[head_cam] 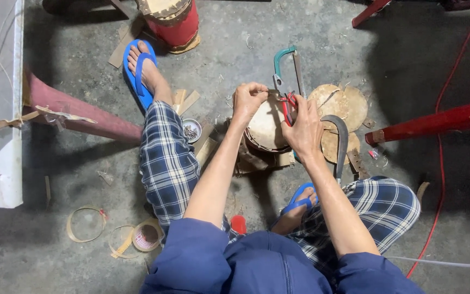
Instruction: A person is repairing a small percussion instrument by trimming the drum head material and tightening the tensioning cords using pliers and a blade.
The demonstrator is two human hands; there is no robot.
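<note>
1. A small round drum (265, 126) with a pale skin top is seen on the concrete floor (322, 32), between the seated person's legs, resting on scraps of wood and card.
2. The drum's far rim is gripped by the left hand (247, 99); its fingers (257, 87) are curled and pressed together over the edge.
3. Red-handled pliers (288, 104) are held in the right hand (304, 129), whose fingers are closed around the handles; the tool's nose is directed at the drum's rim beside the left hand. Whether anything is pinched in the nose cannot be told.
4. A green-framed hacksaw (286, 62) is laid on the floor just beyond the hands.
5. Round pale discs (344, 103) are stacked to the right of the drum, and a curved dark blade (339, 136) is laid across them.
6. A small bowl of nails (192, 130) is placed near the left knee, beside wooden offcuts.
7. Blue flip-flops (137, 73) are worn on both feet, and checked trousers (167, 163) cover the legs.
8. A red drum body (178, 24) is seen at the top of the view, well apart from the hands.
9. Red wooden legs (436, 122) are seen at the right, and a red cable (439, 163) is trailed over the floor.
10. Thin hoops of strip (85, 224) are left on the floor at the lower left.
</note>
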